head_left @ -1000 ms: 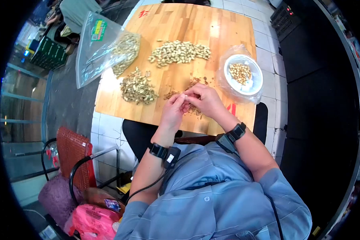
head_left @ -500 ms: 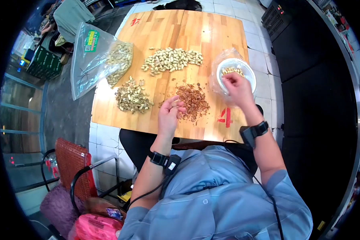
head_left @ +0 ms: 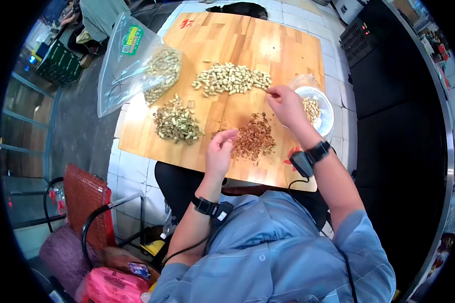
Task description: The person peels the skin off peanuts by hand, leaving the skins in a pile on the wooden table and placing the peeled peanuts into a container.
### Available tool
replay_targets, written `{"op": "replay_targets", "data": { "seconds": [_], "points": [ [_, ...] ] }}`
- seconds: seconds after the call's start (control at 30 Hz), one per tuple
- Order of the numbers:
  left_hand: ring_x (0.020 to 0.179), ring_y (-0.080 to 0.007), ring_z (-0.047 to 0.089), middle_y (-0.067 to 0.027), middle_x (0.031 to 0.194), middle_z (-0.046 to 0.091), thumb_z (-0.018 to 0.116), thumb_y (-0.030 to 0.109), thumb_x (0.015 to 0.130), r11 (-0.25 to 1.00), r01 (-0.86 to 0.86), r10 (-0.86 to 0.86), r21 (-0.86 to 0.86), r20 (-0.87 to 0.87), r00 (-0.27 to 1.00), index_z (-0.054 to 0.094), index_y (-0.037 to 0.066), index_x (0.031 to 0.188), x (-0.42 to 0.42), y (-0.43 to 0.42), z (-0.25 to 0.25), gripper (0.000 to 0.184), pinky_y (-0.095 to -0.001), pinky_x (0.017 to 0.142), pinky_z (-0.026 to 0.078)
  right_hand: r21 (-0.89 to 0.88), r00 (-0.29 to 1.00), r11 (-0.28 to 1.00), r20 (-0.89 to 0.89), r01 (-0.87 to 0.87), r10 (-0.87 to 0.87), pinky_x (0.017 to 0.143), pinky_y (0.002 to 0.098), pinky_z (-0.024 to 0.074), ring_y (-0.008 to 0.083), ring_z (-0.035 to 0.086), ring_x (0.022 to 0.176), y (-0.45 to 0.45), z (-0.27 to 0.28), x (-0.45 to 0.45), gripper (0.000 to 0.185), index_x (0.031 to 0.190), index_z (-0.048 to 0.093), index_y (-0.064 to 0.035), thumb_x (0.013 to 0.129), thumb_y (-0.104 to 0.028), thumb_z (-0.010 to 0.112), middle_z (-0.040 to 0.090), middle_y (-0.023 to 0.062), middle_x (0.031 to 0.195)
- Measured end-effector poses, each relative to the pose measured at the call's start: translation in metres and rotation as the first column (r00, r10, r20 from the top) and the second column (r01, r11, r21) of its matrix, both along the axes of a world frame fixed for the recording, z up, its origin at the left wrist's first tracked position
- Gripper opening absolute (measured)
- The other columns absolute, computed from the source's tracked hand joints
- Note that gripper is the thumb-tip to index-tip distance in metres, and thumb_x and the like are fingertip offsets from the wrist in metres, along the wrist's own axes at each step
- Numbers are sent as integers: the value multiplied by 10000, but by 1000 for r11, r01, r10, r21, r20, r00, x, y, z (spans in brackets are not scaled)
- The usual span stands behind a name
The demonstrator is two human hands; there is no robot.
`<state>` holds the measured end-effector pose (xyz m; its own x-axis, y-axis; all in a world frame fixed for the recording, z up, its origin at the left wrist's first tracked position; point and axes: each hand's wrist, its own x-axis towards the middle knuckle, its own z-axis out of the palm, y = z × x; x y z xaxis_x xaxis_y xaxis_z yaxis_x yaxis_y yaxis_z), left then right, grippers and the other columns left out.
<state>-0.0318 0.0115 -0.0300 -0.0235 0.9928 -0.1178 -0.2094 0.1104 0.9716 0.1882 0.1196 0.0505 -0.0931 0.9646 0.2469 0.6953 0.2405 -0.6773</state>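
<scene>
Half a second on, the right hand (head_left: 286, 107) has left the round white bowl (head_left: 328, 110), right of the single reddish-brown heap of papery skins (head_left: 255, 137), for the one pile of pale unshelled peanuts (head_left: 231, 79) beyond that heap. Its fingertips are close together; whether they grip a peanut is unclear. The left hand (head_left: 219, 156) stays at the heap's left edge, loosely curled, contents unclear. Farther left lie one tan shell pile (head_left: 178, 122) and one clear plastic bag (head_left: 120, 70). The right hand hides part of the bowl.

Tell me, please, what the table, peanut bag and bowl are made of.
The table looks like varnished wood: grained strips, glare. The peanut bag seems clear plastic: see-through, shiny creases. The bowl may be smooth plastic: even white rim; ceramic possible.
</scene>
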Motion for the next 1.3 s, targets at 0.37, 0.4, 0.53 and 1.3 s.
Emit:
{"op": "replay_targets", "data": {
  "seconds": [0.37,0.4,0.53,1.3],
  "points": [
    [781,-138,666,-85,1038,683,454,61,977,992,-8,30,-123,174,984,622,33,1142,-22,4,15,238,-249,682,500,48,920,996,382,76,-88,789,441,522,377,631,881,81,-76,-34,191,989,647,-18,825,-115,652,624,197,984],
    [757,-138,665,-85,1032,683,453,62,977,989,0,28,-147,187,982,619,32,1144,-23,4,18,237,-249,674,498,16,916,996,392,89,-88,808,440,519,377,628,905,82,-73,-35,193,999,640,-21,829,-113,643,621,197,1008],
    [684,-143,661,-86,1018,680,451,55,973,982,26,16,-186,219,976,608,27,1147,-25,5,22,236,-248,645,489,-39,902,993,423,113,-86,835,440,515,371,623,948,86,-67,-37,195,1010,622,-31,835,-116,635,621,194,1037],
    [942,-98,610,-48,1064,660,588,93,970,982,26,-69,189,222,973,620,3,1170,36,8,101,222,-247,842,499,-251,418,828,-908,-501,-23,716,243,534,134,667,833,-76,38,-18,153,1072,612,-17,946,-100,629,683,76,926]
  ]
}}
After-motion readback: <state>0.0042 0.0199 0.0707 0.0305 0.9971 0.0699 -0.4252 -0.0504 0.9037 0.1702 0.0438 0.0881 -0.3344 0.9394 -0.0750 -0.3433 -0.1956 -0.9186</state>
